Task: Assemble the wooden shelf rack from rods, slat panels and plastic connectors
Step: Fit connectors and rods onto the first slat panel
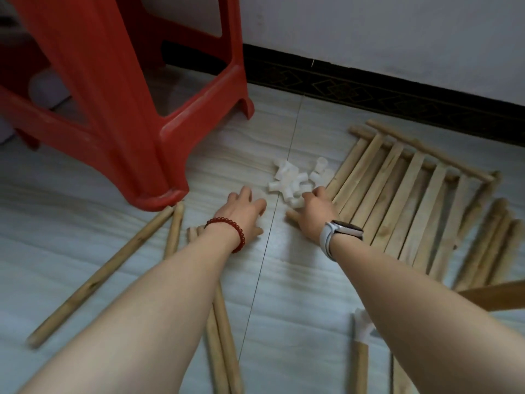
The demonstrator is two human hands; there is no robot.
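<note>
Both arms reach forward over the pale tiled floor (119, 251) toward the middle of the frame. The left hand (245, 211), with a red bead bracelet (227, 231) on its wrist, lies low over the tile with the fingers spread and relaxed, gripping nothing; its fingertips stop just short of the pile of white plastic connectors (298, 180). The right hand (315, 210), wearing a watch with a light strap (339, 231), is at the near edge of that pile with its fingers bent down among the pieces. Whether it has actually closed on a connector I cannot tell, since the back of the hand hides the fingertips.

The connectors sit heaped just above and between the two hands, slightly nearer the right one. Immediately right of the pile and the right hand lies the slat panel (403, 200), flat on the floor and running toward the right edge of the frame. More rods (488, 245) are bunched beyond it at the far right.

Under and left of the left forearm several loose rods (96, 277) lie scattered toward the lower left. At the bottom right, another rod (359, 362) has a white connector on its end.

A red plastic stool (119, 89) fills the upper left, in front of a dark skirting board (369, 89) and white wall.
</note>
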